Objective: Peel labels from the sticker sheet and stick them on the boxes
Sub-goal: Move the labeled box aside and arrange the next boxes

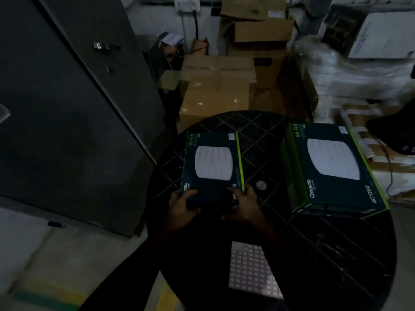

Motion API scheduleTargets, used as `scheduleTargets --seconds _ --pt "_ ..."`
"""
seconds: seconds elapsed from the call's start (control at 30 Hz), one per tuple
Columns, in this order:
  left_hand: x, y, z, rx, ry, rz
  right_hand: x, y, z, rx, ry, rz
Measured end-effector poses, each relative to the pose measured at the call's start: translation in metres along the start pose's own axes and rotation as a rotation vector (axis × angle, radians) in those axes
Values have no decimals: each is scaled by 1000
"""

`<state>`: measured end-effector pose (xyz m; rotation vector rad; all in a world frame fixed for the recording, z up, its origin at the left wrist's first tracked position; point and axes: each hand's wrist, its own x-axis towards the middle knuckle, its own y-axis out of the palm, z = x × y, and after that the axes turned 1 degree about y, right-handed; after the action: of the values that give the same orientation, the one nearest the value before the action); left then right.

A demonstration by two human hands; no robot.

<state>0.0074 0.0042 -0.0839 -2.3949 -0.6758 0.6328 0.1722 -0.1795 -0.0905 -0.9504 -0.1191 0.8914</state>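
- The left hand (182, 204) and the right hand (243, 206) are close together at the near edge of a flat dark cardboard box with green trim and a white device pictured on its lid (212, 167). Each has fingers curled over a near corner, so both grip the box.
- That box lies flat on a round black lattice-top table (258, 151), toward 11 o'clock from the table's middle.
- A second, taller box of the same print (332, 169) stands well apart at 2 o'clock.
- The pale sticker sheet with a grid of small pinkish labels (251, 269) lies flat at 6 o'clock, near the person and untouched.
- Judging by looks, the box is stiff, light and smooth-printed, so it is best held by its edges or corners.
- The sheet looks thin and floppy. Each label likely wants a fingernail under one corner while the other hand pins the backing.
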Motion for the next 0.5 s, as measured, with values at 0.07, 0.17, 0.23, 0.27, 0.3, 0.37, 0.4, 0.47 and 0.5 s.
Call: scheduleTargets --seconds 0.07,0.17,0.23,0.27,0.3,0.37,0.4,0.47,0.5 --pt "-7 -11 -11 9 63 -59 -7 -14 17 -26 -19 -90" --pt "-19 -37 -37 48 162 -113 -21 -44 43 -153 -62 -149" --pt "-27 -52 -55 69 222 -130 -32 -64 58 -273 -81 -195" --pt "-32 -57 -63 66 256 -152 -38 -73 64 -312 -97 -241" --pt "-36 -61 -71 66 296 -187 -44 -81 69 -337 -109 -283" --pt "-46 -67 -88 77 376 -253 -57 -98 78 -367 -119 -358" --pt "-50 -69 -96 76 409 -275 -64 -107 81 -374 -128 -392" --pt "-57 -77 -113 82 474 -298 -79 -127 84 -365 -163 -425" --pt "-61 -82 -121 105 515 -298 -88 -138 85 -354 -182 -415"
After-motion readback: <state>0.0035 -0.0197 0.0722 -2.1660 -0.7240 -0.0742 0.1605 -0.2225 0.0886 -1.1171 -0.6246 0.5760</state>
